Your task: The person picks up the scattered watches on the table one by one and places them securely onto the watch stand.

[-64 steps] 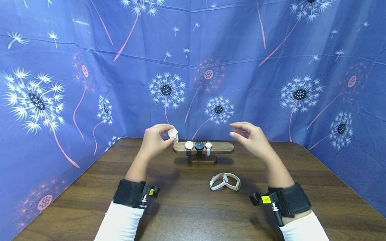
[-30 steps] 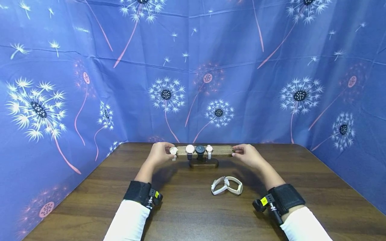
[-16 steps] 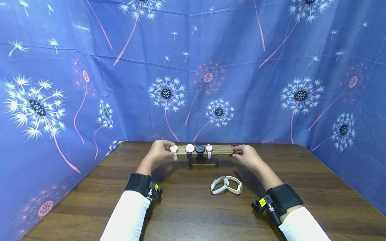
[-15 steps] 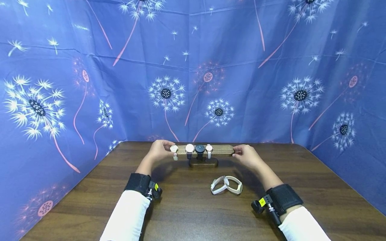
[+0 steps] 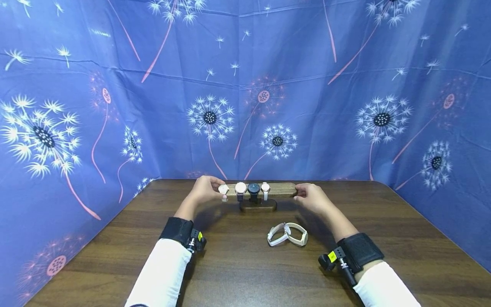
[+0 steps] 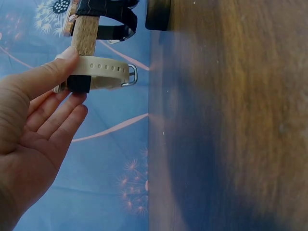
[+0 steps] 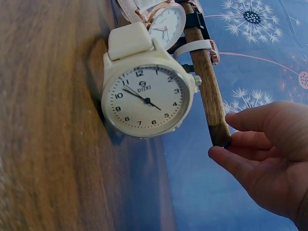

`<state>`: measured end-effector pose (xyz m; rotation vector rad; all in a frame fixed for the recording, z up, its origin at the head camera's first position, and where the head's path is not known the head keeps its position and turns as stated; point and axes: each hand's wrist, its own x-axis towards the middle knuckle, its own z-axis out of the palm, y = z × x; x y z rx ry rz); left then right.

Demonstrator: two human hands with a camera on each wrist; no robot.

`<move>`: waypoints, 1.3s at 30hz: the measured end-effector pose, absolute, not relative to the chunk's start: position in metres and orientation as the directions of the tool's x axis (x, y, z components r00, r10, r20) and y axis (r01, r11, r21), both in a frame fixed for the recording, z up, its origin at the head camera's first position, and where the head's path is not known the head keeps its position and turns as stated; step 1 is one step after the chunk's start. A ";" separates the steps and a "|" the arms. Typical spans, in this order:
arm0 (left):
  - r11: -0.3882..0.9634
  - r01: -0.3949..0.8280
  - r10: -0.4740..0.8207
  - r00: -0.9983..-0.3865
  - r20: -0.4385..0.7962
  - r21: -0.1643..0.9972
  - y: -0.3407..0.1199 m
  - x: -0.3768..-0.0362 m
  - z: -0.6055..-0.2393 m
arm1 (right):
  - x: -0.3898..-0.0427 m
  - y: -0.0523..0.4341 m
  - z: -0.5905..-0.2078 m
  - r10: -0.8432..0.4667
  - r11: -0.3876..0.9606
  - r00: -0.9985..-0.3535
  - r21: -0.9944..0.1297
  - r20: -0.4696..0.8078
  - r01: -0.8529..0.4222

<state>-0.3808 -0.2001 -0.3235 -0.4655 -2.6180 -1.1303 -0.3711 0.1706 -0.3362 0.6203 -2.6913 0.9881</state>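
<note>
A wooden watch bar (image 5: 278,189) on a dark base (image 5: 258,205) stands at the table's far middle. It carries a beige-strapped watch (image 5: 223,189) at its left end, then a rose-rimmed watch (image 5: 240,187), a black watch (image 5: 253,187) and a white watch (image 5: 265,186). My left hand (image 5: 215,190) pinches the beige strap (image 6: 103,72) round the bar end (image 6: 84,33), thumb on top and fingers below. My right hand (image 5: 297,194) holds the bar's right end (image 7: 216,127) between its fingertips (image 7: 226,156).
Two pale watches (image 5: 287,233) lie together on the brown table (image 5: 238,273), nearer to me than the stand; one is a cream watch (image 7: 147,98) with a white dial. Blue dandelion cloth (image 5: 115,106) walls the table at the back and both sides.
Both hands came down from above the stand to the bar's ends. The left hand brought the beige watch to the left end and slid it slightly inward along the bar.
</note>
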 end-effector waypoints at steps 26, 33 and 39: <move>0.728 0.387 0.187 -0.906 0.379 0.566 -0.180 -0.381 -0.322 | -0.369 0.169 -0.336 -0.348 0.688 -0.871 -0.537 0.345 -0.488; 0.683 0.379 0.168 -0.913 0.371 0.624 -0.182 -0.384 -0.328 | -0.368 0.170 -0.337 -0.347 0.689 -0.876 -0.543 0.335 -0.480; 0.644 0.389 0.166 -0.912 0.376 0.658 -0.181 -0.386 -0.331 | -0.369 0.169 -0.337 -0.358 0.677 -0.864 -0.540 0.353 -0.501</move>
